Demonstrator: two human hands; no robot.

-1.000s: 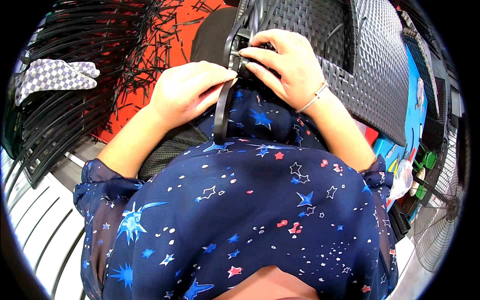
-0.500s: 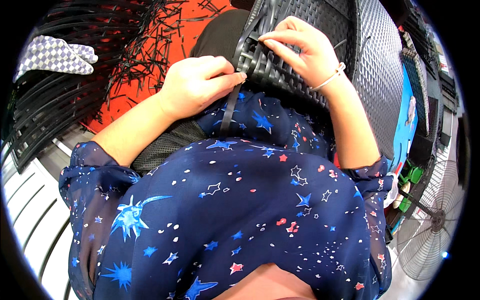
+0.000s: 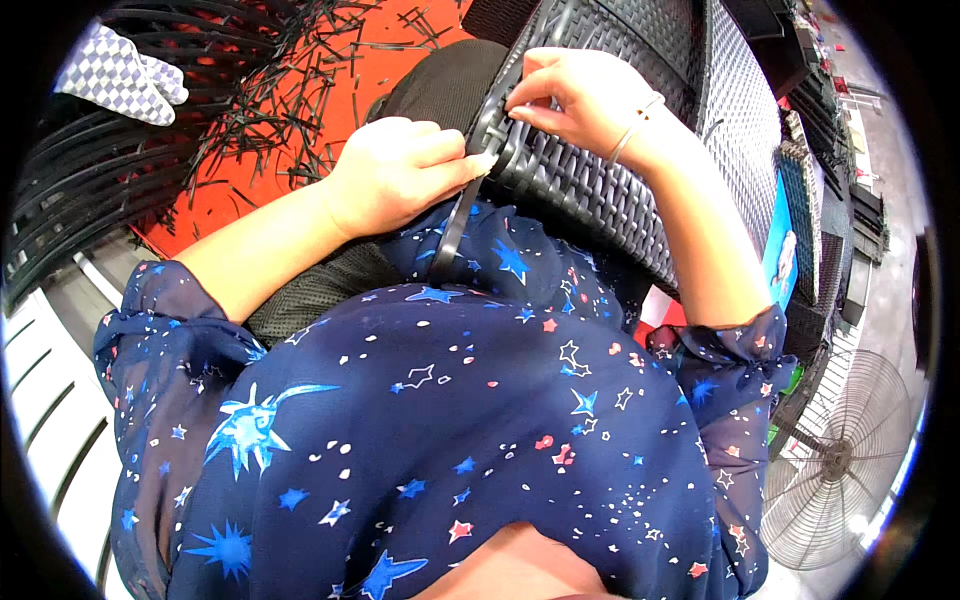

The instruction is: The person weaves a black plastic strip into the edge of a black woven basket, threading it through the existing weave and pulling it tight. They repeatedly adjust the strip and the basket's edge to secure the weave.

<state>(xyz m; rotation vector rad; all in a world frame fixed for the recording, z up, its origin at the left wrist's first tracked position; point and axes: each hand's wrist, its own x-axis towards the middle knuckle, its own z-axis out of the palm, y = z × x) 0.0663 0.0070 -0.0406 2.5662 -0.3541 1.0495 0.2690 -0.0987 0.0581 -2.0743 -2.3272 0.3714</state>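
Observation:
A black woven rattan-style furniture piece (image 3: 600, 190) leans across my lap, its framed edge towards my hands. My left hand (image 3: 400, 175) is closed at that edge, thumb and index finger pinching a flat black strip (image 3: 455, 235) whose loose length hangs down over my lap. My right hand (image 3: 580, 95), with a thin bracelet at the wrist, is curled over the weave just right of the frame. Its thumb and index finger come close together near the edge; whatever lies between them is too small to make out.
Many cut black strip pieces (image 3: 275, 130) litter a red surface (image 3: 345, 75) beyond my left arm. A dark slatted piece with a checkered cloth item (image 3: 120, 75) is at far left, above a white slatted surface (image 3: 60, 420). A round fan (image 3: 835, 460) stands at right.
My right fingertips have moved down the frame, a little closer to my left hand. The left hand keeps its pinch on the strip. The whole view has shifted slightly.

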